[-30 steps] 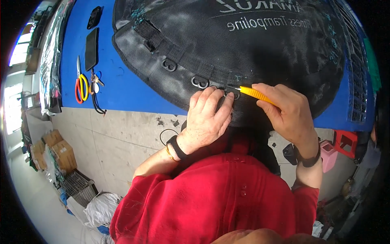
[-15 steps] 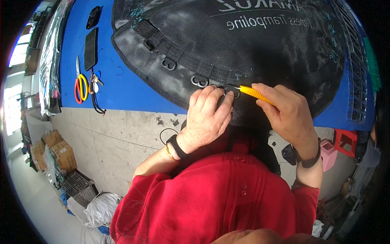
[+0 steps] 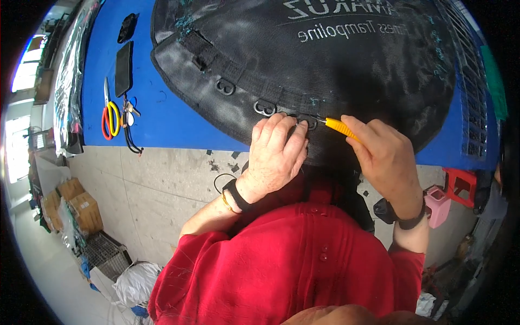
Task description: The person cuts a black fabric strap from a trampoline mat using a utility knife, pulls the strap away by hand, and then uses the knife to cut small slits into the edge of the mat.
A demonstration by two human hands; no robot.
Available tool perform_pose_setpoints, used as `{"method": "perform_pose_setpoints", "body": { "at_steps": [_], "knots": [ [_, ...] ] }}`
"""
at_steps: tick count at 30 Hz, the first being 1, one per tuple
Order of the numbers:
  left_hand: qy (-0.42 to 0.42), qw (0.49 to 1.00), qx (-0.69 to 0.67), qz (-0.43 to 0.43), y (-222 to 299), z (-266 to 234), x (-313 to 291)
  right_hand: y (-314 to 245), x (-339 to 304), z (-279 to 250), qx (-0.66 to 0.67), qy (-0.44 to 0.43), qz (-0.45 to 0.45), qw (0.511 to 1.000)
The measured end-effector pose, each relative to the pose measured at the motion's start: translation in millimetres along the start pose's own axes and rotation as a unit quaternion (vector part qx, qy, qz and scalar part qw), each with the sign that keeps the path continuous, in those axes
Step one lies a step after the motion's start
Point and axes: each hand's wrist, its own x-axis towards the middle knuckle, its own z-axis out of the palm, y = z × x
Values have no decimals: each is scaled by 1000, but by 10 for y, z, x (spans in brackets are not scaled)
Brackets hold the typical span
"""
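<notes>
A large round black mesh fabric piece (image 3: 346, 70) with mirrored white lettering lies across the front of the table. A black webbing strap (image 3: 238, 70) runs along it in a curve, with black plastic buckles (image 3: 265, 108) spaced along its lower side. My left hand (image 3: 277, 149) has its bent fingers pressed together on the strap's edge, beside another buckle (image 3: 309, 122). In my right hand (image 3: 387, 157) is a yellow-handled tool (image 3: 340, 127) with a thin metal tip. That tip points left and meets the strap just right of this buckle; its very end is hard to see.
On the blue table (image 3: 189, 130) at left lie scissors (image 3: 110, 116) with red and yellow handles, a phone (image 3: 123, 67), keys (image 3: 132, 108) and a black item (image 3: 127, 27). Clear plastic-wrapped material (image 3: 69, 86) lines the left edge. A red stool (image 3: 460, 187) stands at right, cardboard boxes (image 3: 81, 206) at left.
My right hand and the yellow-handled tool have shifted slightly right and down, uncovering more of the buckle by my left fingertips. My left hand stays nearly in place.
</notes>
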Motion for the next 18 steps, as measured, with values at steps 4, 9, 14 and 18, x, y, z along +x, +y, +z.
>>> {"method": "perform_pose_setpoints", "body": {
  "at_steps": [4,9,14,18],
  "knots": [
    [0,1000,-2,-4,8,2,15,-19,-51,0,-7,14,7,1000],
    [2,1000,1,6,-2,17,8,-16,-158,5,-13,21,26,999],
    [-10,1000,26,0,17,-3,-9,65,-284,90,15,53,33,998],
    [-30,999,27,-4,35,-35,-15,199,-440,171,62,77,57,993]
  ]
}}
